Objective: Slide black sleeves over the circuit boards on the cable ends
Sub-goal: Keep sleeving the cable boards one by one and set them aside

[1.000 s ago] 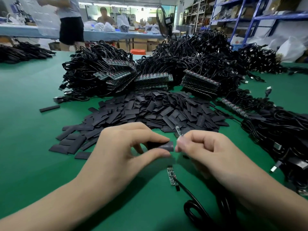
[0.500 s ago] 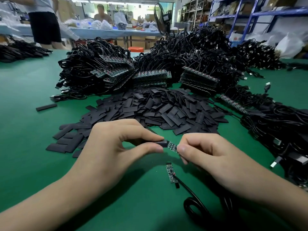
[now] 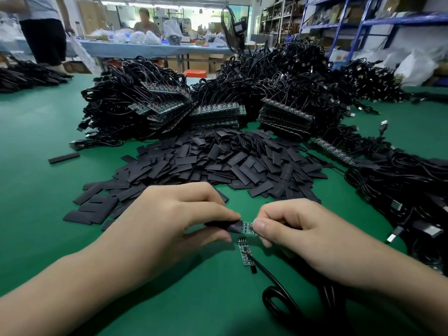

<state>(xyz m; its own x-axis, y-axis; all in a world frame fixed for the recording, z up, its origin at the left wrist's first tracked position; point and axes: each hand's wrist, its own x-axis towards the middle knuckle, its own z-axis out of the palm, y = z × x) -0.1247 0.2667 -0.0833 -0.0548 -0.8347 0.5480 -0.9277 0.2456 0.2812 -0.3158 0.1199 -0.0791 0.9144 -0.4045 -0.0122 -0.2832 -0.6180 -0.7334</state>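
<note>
A black sleeve (image 3: pixel 230 225) half covers the circuit board (image 3: pixel 247 226) between both hands.

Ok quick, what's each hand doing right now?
Left hand: pinching a flat black sleeve.
Right hand: pinching a small green circuit board.

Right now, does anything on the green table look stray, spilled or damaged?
Nothing looks damaged. One flat black sleeve lies alone on the green table, left of the loose heap of black sleeves. Otherwise nothing stands out.
</note>
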